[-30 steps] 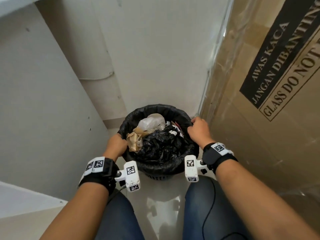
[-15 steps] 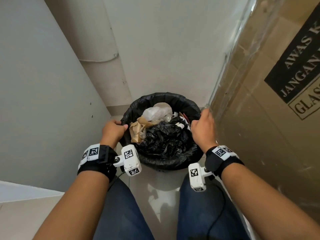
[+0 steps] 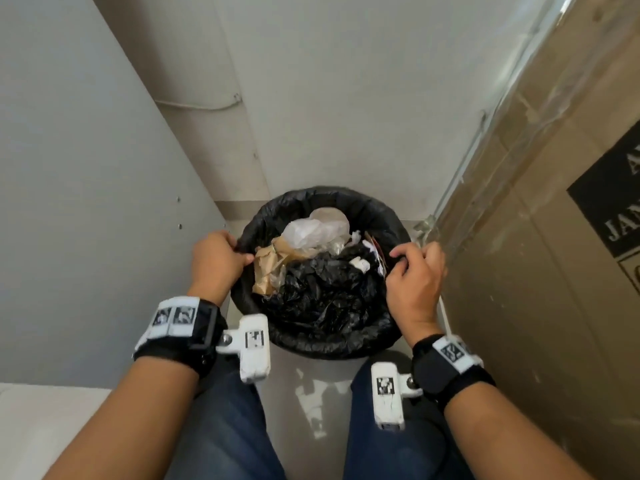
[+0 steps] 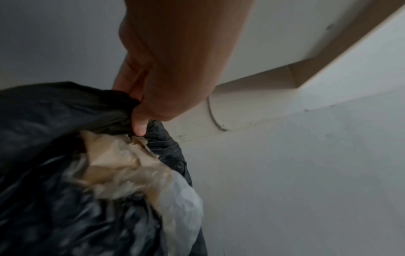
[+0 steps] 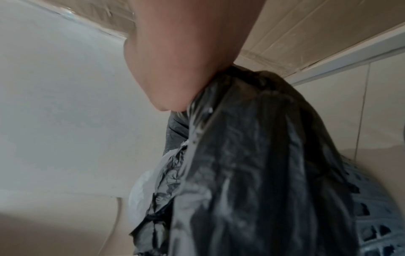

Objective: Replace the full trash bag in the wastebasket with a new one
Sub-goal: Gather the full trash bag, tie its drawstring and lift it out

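Note:
A black trash bag (image 3: 322,342) lines a round wastebasket on the floor in a corner, filled with crumpled black plastic, brown paper (image 3: 268,268) and a clear white bag (image 3: 313,232). My left hand (image 3: 216,261) pinches the bag's rim on the left side; in the left wrist view the left hand (image 4: 153,97) has thumb and fingers closed on the black film (image 4: 72,107). My right hand (image 3: 414,275) grips the rim on the right; the right wrist view shows the black film (image 5: 252,155) bunched under the palm (image 5: 175,74). The basket's lattice wall (image 5: 372,225) shows below.
A grey wall (image 3: 86,202) stands close on the left. A tall cardboard box (image 3: 540,271) wrapped in clear film crowds the right side. My knees in blue jeans (image 3: 221,427) flank a strip of pale floor (image 3: 311,382) before the basket.
Both hands have slid along the rim toward its far side and now hold gathered bag film higher. The head view has tilted so the basket sits lower and nearer.

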